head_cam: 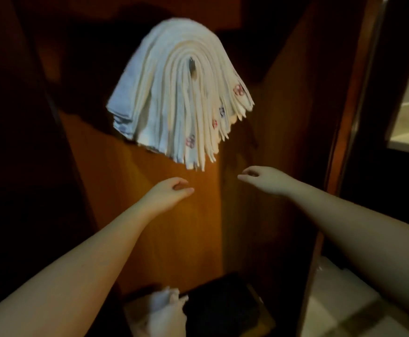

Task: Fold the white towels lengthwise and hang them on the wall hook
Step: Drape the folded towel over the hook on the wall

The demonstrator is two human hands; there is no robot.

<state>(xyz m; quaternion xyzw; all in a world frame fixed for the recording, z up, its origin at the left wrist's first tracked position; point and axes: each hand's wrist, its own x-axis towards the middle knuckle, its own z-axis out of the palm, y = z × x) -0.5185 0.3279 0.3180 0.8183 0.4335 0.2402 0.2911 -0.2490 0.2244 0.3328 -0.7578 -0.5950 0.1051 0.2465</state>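
White terry towels (174,93), a thick stack of them folded lengthwise, are draped over the wall hook (191,65), whose dark metal tip peeks out at the middle of the bundle! The layers fan down on both sides, the long edges hanging like a fringe. Small red and blue embroidered marks dot the lower corners of several towels, but they are too blurred to read as letters or a brand.

Below the stack, both bare arms reach up and forward. The left hand (172,192) hangs just under the lowest towel ends, fingers loosely curled, thumb and forefinger close together, and nothing held between them. Over on the other side, the right hand (259,177) sits a touch higher, just beneath and to the right of the fringe, its fingers likewise softly curled and empty. Neither hand touches the cloth; there is a clear gap between fingertips and towel edges.

Behind it all stands a warm brown wooden panel (174,239), shadowed on its left part. Far below the hands, near the bottom edge, lies a crumpled pale cloth (167,310) next to a dark flat object (220,305), which is too dim to identify. A pale tiled floor (339,307) shows under the right forearm.
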